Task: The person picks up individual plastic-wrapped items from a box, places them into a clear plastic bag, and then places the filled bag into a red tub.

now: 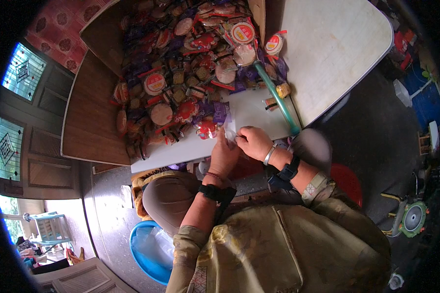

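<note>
My left hand [224, 155] and my right hand [256, 143] are close together at the near edge of a white table [176, 152]. Between them my fingers pinch a piece of clear plastic film [230, 132], perhaps a bag; much of it is hidden by the fingers. Just beyond my left fingertips lies a red patterned snack packet [206, 129], with a purple wrapped packet [221, 111] above it. A large heap of individually wrapped snacks [179, 73] covers the table beyond. To the right, a green tube [275, 97] lies slantwise, its near end by the table edge.
Raised wooden panels [95, 124] bound the heap on the left; a pale board [326, 47] stands at right. A blue basin [135, 238] holding clear plastic sits on the floor at left, a red tub [346, 183] at right. A round green fan-like object [413, 218] is further right.
</note>
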